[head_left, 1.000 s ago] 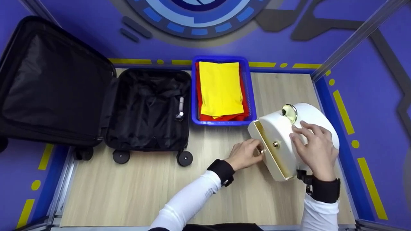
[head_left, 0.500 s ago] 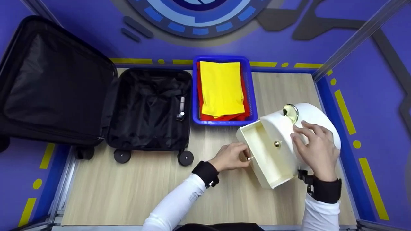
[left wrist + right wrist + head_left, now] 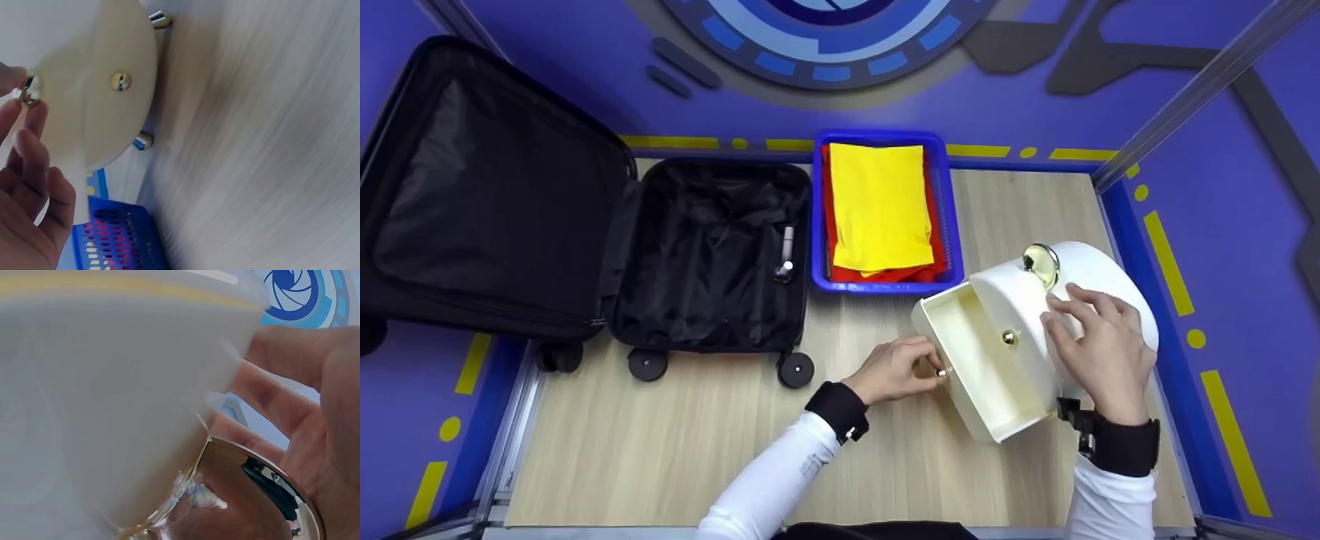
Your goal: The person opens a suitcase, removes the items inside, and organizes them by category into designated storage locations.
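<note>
Since a second ago, the drawer (image 3: 982, 360) is standing farther out of the white box (image 3: 1099, 262), and the left hand (image 3: 894, 371) is sitting farther left with it; that hand is pinching the gold knob (image 3: 34, 93) on the drawer's front between thumb and fingertips; the right hand (image 3: 1099, 345) is resting on the box's curved top with fingers loosely bent, near a round gold ornament (image 3: 1041, 266); the box is standing at the right of the desk (image 3: 660, 450) on gold feet (image 3: 143, 140), another gold knob (image 3: 1009, 337) showing on its face above the drawer; farther off, an open black suitcase (image 3: 712, 292) is lying with a small pale tube (image 3: 787, 251) inside; just beside it, a blue basket (image 3: 877, 287) is holding yellow cloth (image 3: 880, 206) over red cloth (image 3: 936, 225); a purple-blue wall (image 3: 735, 105) is rising behind.
</note>
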### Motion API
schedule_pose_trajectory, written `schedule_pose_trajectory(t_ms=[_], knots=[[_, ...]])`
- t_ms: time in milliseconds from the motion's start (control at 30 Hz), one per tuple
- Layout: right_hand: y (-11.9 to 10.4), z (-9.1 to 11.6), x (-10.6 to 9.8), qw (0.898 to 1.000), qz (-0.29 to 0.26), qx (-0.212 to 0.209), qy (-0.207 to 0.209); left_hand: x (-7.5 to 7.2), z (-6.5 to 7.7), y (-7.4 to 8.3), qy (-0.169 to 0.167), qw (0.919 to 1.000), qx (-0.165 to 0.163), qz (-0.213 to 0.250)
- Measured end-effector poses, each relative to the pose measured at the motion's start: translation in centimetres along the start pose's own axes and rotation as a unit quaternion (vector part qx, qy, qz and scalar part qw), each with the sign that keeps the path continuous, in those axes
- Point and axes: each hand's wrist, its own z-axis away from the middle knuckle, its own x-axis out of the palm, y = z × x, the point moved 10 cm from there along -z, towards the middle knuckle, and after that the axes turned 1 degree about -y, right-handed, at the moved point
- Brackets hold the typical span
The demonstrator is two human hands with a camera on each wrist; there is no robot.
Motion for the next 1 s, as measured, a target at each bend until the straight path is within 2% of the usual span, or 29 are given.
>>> schedule_pose_trajectory(t_ms=[100, 200, 333, 467, 533, 633, 700, 800, 900, 1000], knots=[[0.1, 0.0, 0.0, 1.0, -0.001, 0.002, -0.001, -1.0, -0.1, -0.1, -0.009, 0.9997, 0.013, -0.021], [0.1, 0.1, -0.1, 1.0, -0.002, 0.003, 0.0, -3.5, -0.2, -0.8, 0.014, 0.9993, 0.02, -0.03], [0.2, 0.1, -0.2, 1.0, 0.0, 0.003, 0.003, -8.9, -0.1, -3.0, 0.087, 0.9951, 0.003, -0.046], [0.3, 0.1, -0.1, 1.0, 0.002, 0.005, 0.001, -14.8, 0.3, -5.4, 0.154, 0.9844, -0.025, -0.082], [0.3, 0.2, -0.1, 1.0, 0.002, 0.006, 0.0, -17.3, 0.6, -6.7, 0.176, 0.9791, -0.047, -0.091], [0.4, 0.2, 0.0, 1.0, 0.003, 0.01, -0.002, -20.0, 0.9, -9.3, 0.187, 0.9731, -0.095, -0.096], [0.3, 0.2, 0.1, 1.0, 0.004, 0.008, -0.002, -21.2, 1.3, -11.4, 0.182, 0.9685, -0.136, -0.101], [0.2, 0.1, 0.1, 1.0, 0.006, 0.003, -0.001, -22.0, 2.0, -14.5, 0.157, 0.9615, -0.196, -0.112], [0.1, 0.1, 0.1, 1.0, 0.007, 0.001, 0.0, -21.9, 2.6, -17.2, 0.116, 0.9545, -0.246, -0.122], [0.1, 0.1, 0.0, 1.0, 0.005, 0.003, 0.004, -21.2, 3.1, -19.1, 0.074, 0.9483, -0.281, -0.127]])
